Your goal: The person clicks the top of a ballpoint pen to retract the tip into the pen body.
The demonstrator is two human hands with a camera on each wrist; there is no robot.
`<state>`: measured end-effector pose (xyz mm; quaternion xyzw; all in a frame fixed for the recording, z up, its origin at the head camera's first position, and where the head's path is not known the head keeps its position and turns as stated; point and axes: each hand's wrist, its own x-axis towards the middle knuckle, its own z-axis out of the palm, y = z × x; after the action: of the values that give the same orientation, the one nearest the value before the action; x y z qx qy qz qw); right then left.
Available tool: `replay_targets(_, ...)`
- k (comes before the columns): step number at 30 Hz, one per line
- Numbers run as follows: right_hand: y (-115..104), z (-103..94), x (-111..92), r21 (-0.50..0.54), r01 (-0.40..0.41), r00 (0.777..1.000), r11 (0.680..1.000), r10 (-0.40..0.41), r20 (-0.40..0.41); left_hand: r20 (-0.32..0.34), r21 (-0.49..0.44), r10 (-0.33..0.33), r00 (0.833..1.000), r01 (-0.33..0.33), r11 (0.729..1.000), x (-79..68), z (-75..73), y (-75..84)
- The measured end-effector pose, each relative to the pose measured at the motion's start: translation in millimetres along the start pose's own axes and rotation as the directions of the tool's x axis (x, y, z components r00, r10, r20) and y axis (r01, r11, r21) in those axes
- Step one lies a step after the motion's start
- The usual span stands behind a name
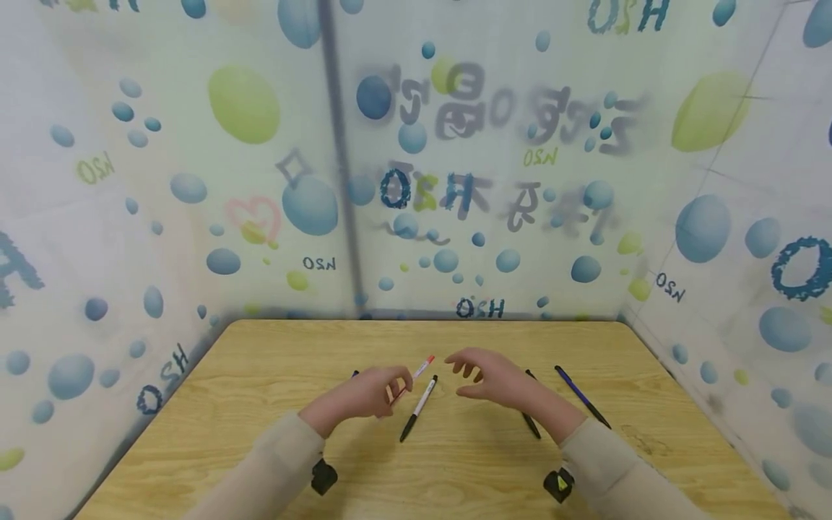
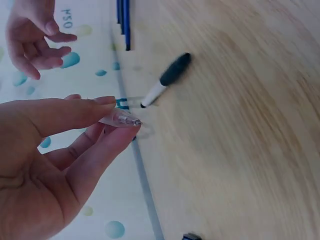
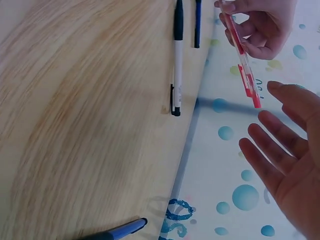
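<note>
My left hand (image 1: pixel 364 391) pinches a clear pen with red parts (image 1: pixel 424 367) between thumb and fingers, above the table. In the right wrist view the pen's (image 3: pixel 241 50) red end with its clip points away from that hand; its clear tip (image 2: pixel 127 119) shows in the left wrist view. My right hand (image 1: pixel 497 377) is held to the right of the pen's red end, apart from it, fingers loosely bent with nothing in them. Below and between the hands lies a white pen with a black grip (image 1: pixel 419 408) on the table.
A blue pen (image 1: pixel 581 396) lies right of my right hand. Under the right forearm is a dark pen (image 1: pixel 531 425), partly covered. Another pen's dark end (image 1: pixel 354 373) shows behind the left hand. A patterned curtain (image 1: pixel 455 238) borders the wooden table (image 1: pixel 286 354).
</note>
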<state>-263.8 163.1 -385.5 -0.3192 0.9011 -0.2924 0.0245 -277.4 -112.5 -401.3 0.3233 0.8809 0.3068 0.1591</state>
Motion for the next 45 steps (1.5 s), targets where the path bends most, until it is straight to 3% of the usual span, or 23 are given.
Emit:
replay_targets(7,-1.6,-4.6,0.9,0.05,-0.008,0.99,0.999,0.015,-0.14,-0.032,-0.066,0.032,0.999,-0.035,0.997,6.8,0.8,16.4)
replay_targets(14,-10.8,-8.1,1.8,0.106,-0.024,0.951,0.994,0.056,-0.305,-0.099,-0.21,0.05,0.994,-0.07,0.975,13.6,1.4,30.9)
replay_targets(19,-15.9,-7.0,2.6,0.174,0.008,0.919,0.985,0.061,-0.389,-0.165,-0.259,0.047,0.985,-0.089,0.962,17.3,1.7,39.7)
replay_targets(27,-25.4,-3.8,5.8,0.242,0.013,0.873,0.97,0.107,-0.476,-0.216,-0.313,0.036,0.976,-0.104,0.944,20.7,4.8,45.5)
replay_targets(36,-32.3,-2.6,7.1,0.275,0.035,0.827,0.961,0.126,-0.548,-0.247,-0.476,-0.002,0.969,-0.12,0.871,25.6,12.3,47.7)
replay_targets(45,-40.3,-2.7,8.2,0.408,0.079,0.802,0.91,0.185,-0.568,-0.298,-0.499,-0.029,0.954,-0.13,0.856,30.8,21.2,51.0)
